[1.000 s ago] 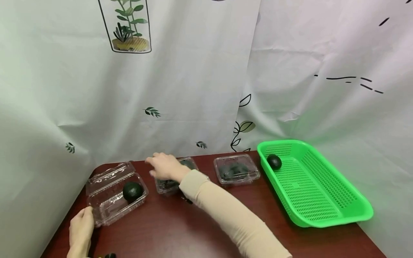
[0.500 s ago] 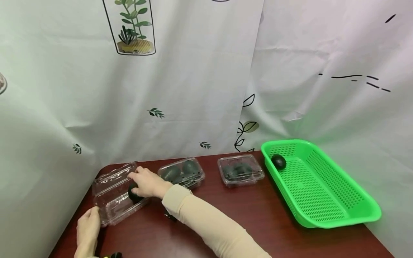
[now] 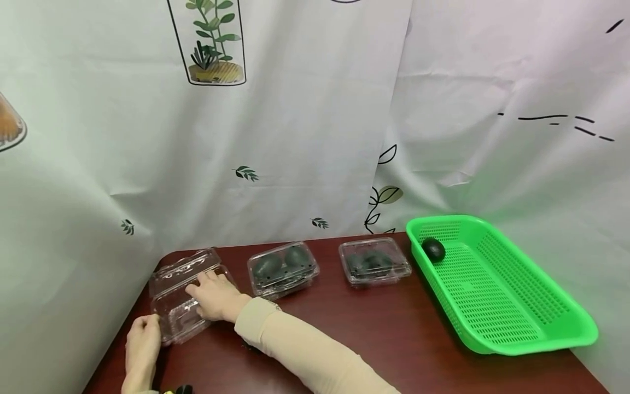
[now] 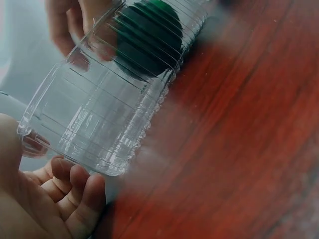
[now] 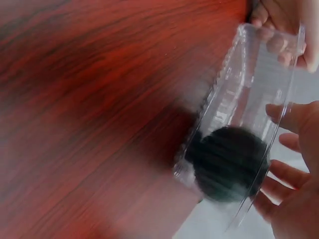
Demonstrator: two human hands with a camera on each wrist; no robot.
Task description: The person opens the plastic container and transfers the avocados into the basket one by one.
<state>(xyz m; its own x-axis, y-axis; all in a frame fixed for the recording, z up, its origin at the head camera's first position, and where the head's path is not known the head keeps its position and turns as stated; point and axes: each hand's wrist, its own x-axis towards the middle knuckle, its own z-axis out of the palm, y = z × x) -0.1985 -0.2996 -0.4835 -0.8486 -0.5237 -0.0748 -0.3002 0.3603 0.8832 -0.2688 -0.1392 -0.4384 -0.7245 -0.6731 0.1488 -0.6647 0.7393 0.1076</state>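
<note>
An open clear clamshell container [image 3: 183, 266] sits at the table's left end. My left hand [image 3: 142, 342] pinches its near corner, thumb on the rim, fingers [image 4: 67, 196] curled underneath. My right hand [image 3: 214, 298] reaches inside it and covers a dark green avocado [image 4: 148, 41] in the head view. In the right wrist view the avocado [image 5: 227, 167] lies against the container wall [image 5: 251, 82], with my right fingers [image 5: 291, 149] curling round it.
Two closed clamshells with avocados inside [image 3: 283, 268] [image 3: 374, 262] stand along the back of the dark red table [image 3: 374, 328]. A green mesh basket [image 3: 492, 295] at the right holds one avocado [image 3: 433, 249]. A white printed curtain hangs behind.
My right hand came left from the middle clamshell into the open container and settled over the avocado. The left hand stayed at the container's corner.
</note>
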